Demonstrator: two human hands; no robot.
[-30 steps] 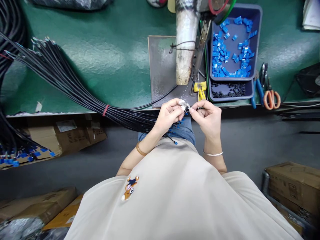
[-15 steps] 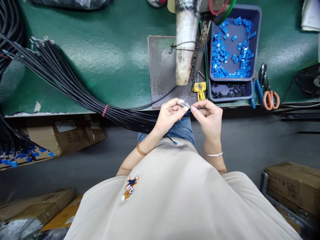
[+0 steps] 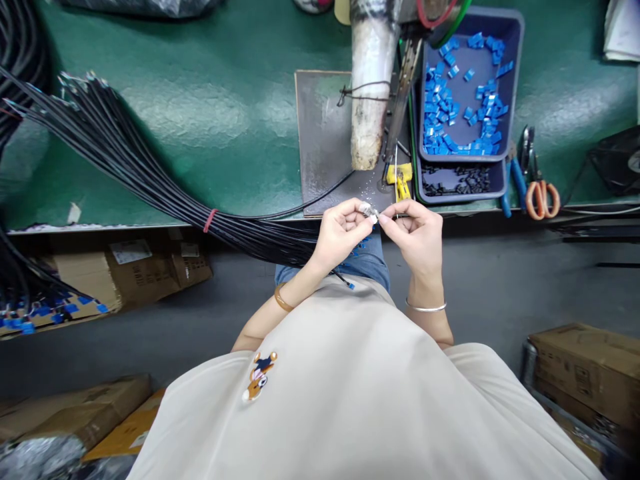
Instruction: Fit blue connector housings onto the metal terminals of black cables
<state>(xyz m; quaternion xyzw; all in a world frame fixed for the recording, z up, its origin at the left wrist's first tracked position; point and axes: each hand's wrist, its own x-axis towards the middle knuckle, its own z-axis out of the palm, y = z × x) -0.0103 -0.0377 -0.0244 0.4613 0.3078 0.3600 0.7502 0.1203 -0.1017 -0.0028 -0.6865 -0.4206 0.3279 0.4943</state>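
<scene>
My left hand (image 3: pixel 341 233) is closed in a pinch on a small silvery connector piece (image 3: pixel 369 213) at the bench's front edge. My right hand (image 3: pixel 417 235) is closed too, its fingertips pinching a thin wire end that meets that piece. Both hands touch at the fingertips. A thick bundle of black cables (image 3: pixel 150 180), bound by a red band (image 3: pixel 210 220), runs from the far left across the green bench (image 3: pixel 225 113) down to my lap. Small blue parts show under my left hand.
A dark tray (image 3: pixel 515 40) of blue connectors and a lower tray (image 3: pixel 460 181) of black parts stand at the right. A wrapped machine column (image 3: pixel 369 87) rises from a grey plate (image 3: pixel 320 133). Pliers and orange scissors (image 3: pixel 543 193) lie further right. Cardboard boxes (image 3: pixel 130 267) sit on the floor.
My hands have stayed together at the bench edge, with only small fingertip shifts; the right hand nudged slightly left toward the connector piece.
</scene>
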